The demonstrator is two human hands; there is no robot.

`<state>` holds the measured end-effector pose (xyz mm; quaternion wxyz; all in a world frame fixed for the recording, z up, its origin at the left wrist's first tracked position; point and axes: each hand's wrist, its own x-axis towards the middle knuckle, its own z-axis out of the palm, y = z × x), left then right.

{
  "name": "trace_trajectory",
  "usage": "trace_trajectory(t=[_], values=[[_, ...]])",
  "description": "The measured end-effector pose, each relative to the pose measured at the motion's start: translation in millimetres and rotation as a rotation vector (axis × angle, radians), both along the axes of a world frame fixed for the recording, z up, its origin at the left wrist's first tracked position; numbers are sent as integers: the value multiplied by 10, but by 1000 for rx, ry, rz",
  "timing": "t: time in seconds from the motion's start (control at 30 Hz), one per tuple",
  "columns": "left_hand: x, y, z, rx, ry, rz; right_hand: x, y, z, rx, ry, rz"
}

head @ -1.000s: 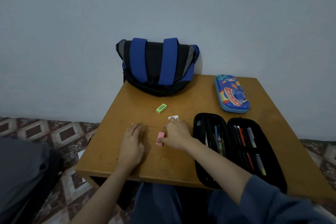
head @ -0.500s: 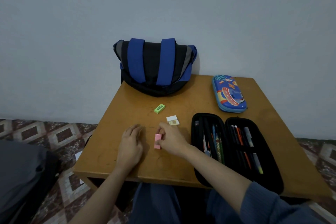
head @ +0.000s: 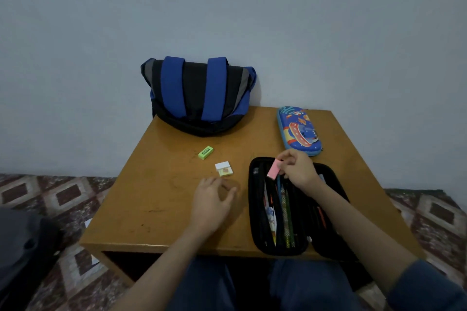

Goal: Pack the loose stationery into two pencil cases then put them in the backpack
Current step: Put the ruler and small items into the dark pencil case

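My right hand (head: 297, 168) pinches a pink eraser (head: 273, 171) above the left half of the open black pencil case (head: 260, 240), which holds several pens and pencils. My left hand (head: 211, 201) hovers over the table with fingers loosely curled, holding nothing. A green eraser (head: 205, 152) and a white eraser (head: 224, 168) lie loose on the wooden table (head: 151, 209). A closed blue cartoon pencil case (head: 298, 130) lies at the back right. The blue and black backpack (head: 197, 96) leans against the wall at the back.
The small table stands against a pale wall, with patterned floor on both sides. A dark object (head: 22, 247) sits on the floor at the left. My knees are under the table's near edge.
My right hand lifted the pink eraser off the table and carried it right, over the open black case. My left hand shifted right and its fingers curled a little.
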<state>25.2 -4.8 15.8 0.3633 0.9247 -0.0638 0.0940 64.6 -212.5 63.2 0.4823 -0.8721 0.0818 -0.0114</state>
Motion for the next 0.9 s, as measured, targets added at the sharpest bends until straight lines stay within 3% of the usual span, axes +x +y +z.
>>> trace_trajectory(t=[0.27, 0.6, 0.9], values=[[-98, -464, 127, 150, 97, -105, -121, 16, -95, -109, 109, 121], [-78, -415, 68, -22, 170, -90, -156, 100, -100, -464, 73, 341], [-118, -396, 67, -60, 144, -119, -174, 77, -135, -490, 12, 310]])
